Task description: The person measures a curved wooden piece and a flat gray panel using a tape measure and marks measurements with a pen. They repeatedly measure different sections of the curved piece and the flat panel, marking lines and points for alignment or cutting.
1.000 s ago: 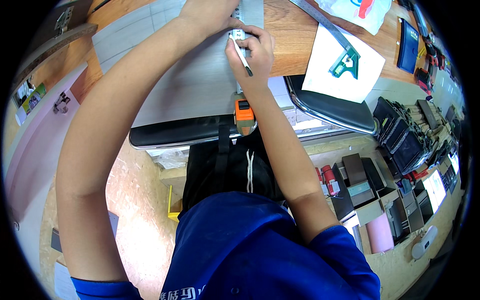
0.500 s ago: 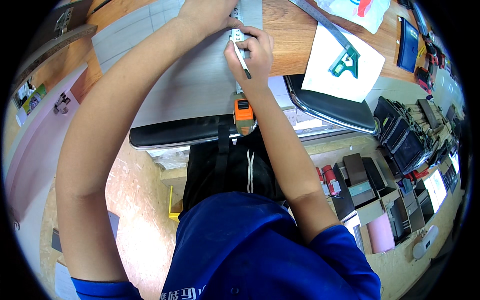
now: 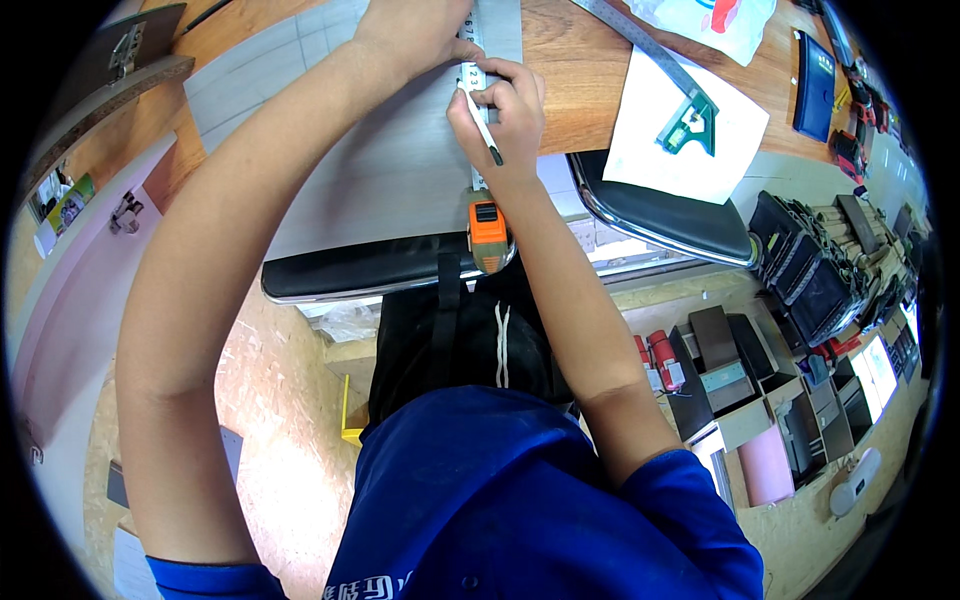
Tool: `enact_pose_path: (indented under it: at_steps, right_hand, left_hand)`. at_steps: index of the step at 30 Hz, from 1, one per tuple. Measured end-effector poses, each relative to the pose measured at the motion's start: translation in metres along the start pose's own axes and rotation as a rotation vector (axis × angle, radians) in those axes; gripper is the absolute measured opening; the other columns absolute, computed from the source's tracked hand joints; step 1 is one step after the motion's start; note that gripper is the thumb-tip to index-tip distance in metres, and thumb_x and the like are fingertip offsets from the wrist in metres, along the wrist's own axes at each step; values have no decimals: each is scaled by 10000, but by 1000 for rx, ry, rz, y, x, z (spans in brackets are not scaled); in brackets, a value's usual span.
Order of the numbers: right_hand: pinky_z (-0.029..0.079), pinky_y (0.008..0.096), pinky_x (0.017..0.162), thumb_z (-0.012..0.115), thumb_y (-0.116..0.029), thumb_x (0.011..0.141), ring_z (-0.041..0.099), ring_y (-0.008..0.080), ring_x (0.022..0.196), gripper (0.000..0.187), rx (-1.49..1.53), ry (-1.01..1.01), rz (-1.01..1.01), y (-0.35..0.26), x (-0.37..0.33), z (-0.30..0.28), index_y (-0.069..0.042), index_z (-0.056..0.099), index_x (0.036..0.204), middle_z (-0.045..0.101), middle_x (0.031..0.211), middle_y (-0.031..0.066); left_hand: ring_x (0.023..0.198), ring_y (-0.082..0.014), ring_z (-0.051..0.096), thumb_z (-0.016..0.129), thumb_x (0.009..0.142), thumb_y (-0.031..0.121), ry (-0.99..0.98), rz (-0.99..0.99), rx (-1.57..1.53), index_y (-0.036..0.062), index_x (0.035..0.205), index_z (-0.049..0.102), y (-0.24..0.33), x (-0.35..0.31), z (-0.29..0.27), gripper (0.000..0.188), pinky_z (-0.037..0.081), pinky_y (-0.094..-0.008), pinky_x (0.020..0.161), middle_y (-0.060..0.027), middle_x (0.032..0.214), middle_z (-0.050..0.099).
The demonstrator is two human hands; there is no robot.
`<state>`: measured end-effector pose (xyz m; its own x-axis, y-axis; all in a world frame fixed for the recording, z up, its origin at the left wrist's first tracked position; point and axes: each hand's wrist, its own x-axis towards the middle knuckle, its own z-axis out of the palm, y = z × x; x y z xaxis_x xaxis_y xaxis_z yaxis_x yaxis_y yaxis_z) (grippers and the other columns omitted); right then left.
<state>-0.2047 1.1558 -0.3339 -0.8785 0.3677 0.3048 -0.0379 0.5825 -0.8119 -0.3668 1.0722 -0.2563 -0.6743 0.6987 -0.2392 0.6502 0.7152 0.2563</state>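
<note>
My left hand (image 3: 420, 32) is at the top of the view, its thumb and fingers on the blade of a tape measure (image 3: 489, 235); the far fingers are cut off by the edge. The white blade runs along a grey board (image 3: 370, 160), and the orange and dark case hangs past the board's near edge. My right hand (image 3: 512, 118), just nearer, is closed around a thin white pen (image 3: 481, 122) with a dark end. The pen's point is close to the board beside the blade, and I cannot tell whether it touches.
A green-headed combination square (image 3: 690, 125) lies across white paper (image 3: 640, 160) on the wooden table (image 3: 570, 80). A plastic bag (image 3: 715, 30) and blue notebook (image 3: 815, 88) lie beyond. Black chairs (image 3: 665, 205) stand at the near edge. Tool bags (image 3: 810, 265) and boxes are to the right.
My right hand and the pen have shifted very slightly nearer to me along the blade. My left hand stays at the blade; the tape case has hardly moved.
</note>
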Motion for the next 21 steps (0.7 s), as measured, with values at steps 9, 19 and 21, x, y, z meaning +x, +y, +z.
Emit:
enact_pose_path:
  at_steps: [9,19,21]
  right_hand:
    - [426,463,951,776,-74,722,578,336,1078,185,-2,8,1,0,0,2,-45,595,746,659,1118,140]
    - [471,420,901,789,-59,744,579,330,1082,183,-10,12,-14,-1,2,-1,-17,612,729,690,1140,148]
    - [470,421,901,788,-59,743,579,331,1082,180,-14,8,-17,-1,2,-1,-16,614,731,689,1140,149]
  left_hand:
    - [1159,-349,604,917,670,361,-16,-13,10,-14,1174,566,1,0,0,720,511,-482,940,-171,1160,608]
    - [1176,-347,596,914,675,342,-16,-13,15,-12,1182,568,2,1,-1,709,508,-484,954,-172,1173,603]
    - [1174,-347,596,914,676,340,-14,-13,14,-11,1181,570,2,1,0,705,508,-483,955,-172,1173,603]
